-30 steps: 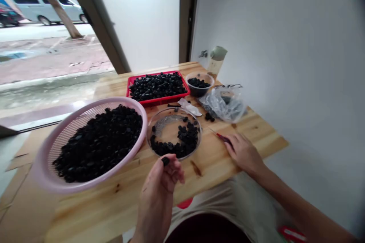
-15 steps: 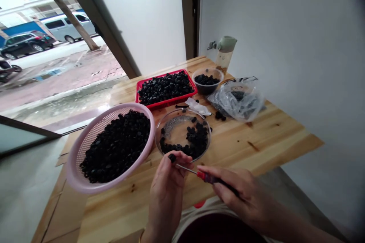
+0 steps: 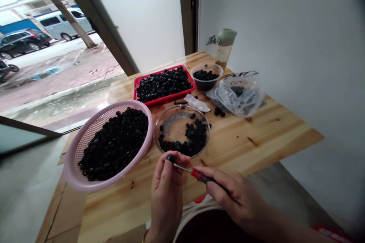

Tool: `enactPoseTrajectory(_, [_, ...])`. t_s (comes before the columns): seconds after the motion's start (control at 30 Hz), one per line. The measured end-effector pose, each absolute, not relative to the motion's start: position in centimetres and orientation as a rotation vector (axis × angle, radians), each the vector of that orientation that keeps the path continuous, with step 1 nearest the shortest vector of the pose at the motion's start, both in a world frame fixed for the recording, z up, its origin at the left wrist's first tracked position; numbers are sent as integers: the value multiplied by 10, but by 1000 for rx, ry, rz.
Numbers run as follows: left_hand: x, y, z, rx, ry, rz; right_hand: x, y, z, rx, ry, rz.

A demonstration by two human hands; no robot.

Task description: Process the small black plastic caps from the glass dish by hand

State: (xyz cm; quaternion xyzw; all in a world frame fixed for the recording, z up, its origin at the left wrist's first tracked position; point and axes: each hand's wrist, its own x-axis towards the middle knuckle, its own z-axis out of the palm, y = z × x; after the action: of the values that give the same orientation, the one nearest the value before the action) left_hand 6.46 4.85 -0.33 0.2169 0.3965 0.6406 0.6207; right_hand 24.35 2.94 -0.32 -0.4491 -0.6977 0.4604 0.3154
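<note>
The left hand [image 3: 167, 193] pinches a black piece [image 3: 170, 158] between thumb and fingertips, its other fingers loosely curled. The right hand [image 3: 235, 197] is closed round a screwdriver [image 3: 195, 174] pointing to 10 o'clock, its tip at the piece; whether they touch, I cannot tell. From the left hand, the clear dish [image 3: 168, 123] of similar pieces lies on the surface [image 3: 273, 140] towards 12 o'clock, the pink basket [image 3: 71, 174] at 10.

Left of the clear round dish [image 3: 171, 124] sits a pink round plastic basket [image 3: 85, 133]. Behind the dish lies a red rectangular plastic tray [image 3: 171, 96].
</note>
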Motion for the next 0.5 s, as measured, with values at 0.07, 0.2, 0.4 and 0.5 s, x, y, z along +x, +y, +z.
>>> enactPoseTrajectory(0.07, [65, 48, -6, 497, 918, 1493, 240, 28, -3, -1154, -1832, 1197])
enactPoseTrajectory(0.2, [65, 48, -10, 536, 923, 1532, 237, 31, 2, -1101, -1851, 1140])
enactPoseTrajectory(0.4, [63, 48, -21, 856, 1034, 1621, 238, 34, 7, -1109, -1861, 1164])
enactPoseTrajectory(0.5, [63, 49, -23, 972, 1027, 1649, 237, 33, 4, -1125, -1850, 1183])
